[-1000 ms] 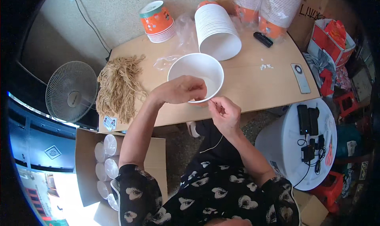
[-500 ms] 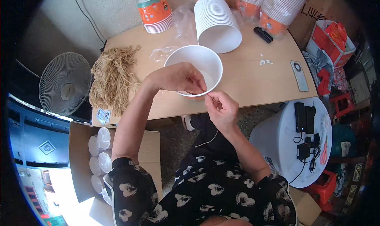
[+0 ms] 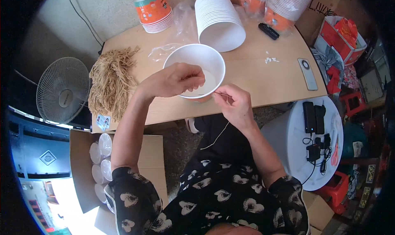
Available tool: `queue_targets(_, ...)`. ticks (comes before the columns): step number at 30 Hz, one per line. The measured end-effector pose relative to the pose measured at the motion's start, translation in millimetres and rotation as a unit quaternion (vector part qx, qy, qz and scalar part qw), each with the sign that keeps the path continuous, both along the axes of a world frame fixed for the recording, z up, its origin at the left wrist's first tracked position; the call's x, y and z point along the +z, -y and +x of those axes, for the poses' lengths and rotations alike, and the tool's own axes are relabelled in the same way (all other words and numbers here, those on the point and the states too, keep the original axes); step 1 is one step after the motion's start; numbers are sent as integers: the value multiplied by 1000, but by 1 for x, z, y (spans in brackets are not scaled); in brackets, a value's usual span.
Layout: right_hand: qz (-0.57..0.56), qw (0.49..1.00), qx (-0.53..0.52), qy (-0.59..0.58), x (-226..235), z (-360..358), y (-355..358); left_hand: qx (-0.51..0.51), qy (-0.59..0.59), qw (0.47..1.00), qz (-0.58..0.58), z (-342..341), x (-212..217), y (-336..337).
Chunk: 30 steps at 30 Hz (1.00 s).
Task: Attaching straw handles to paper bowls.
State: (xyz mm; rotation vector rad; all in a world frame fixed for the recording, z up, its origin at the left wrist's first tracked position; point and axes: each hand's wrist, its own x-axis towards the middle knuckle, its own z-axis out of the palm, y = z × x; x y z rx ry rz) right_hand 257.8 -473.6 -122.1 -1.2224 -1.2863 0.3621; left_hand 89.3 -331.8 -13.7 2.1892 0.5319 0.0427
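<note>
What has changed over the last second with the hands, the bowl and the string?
Little has changed. The left hand stays at the rim of the white paper bowl, fingers curled over it. The right hand keeps its pinch on the thin string beside the bowl, the loose end hanging down. The straw-coloured bundle and stacked cups have not shifted.

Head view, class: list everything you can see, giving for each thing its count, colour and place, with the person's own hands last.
Round white paper bowl: one, white, table's near edge, under both hands.
Thin pale string: one, beige, hanging from the right hand.
Bundle of tan strings: one, tan, table's left end.
Lying stack of white paper bowls: one, white, behind the bowl.
Upright stack of orange printed bowls: one, orange, far left.
Wooden table: one, light brown.
Electric fan: one, grey, floor, left.
Open cardboard box: one, brown, lower left.
Left hand: on the bowl's rim.
Right hand: pinching the string.
</note>
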Motion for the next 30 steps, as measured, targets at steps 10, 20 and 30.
queue_targets(10, -97, 992, 79, -19, 7, -2, 14, -96, 9, 989, -112, 3, -21, -11)
queue_targets(20, -85, 992, 88, -38, -2, 1, 4, -20, -37, 998, -56, 4, -14, -7)
queue_targets(30, -143, 988, 59, 3, 14, 11, -12, 37, 235, 967, -94, 24, -31, 13)
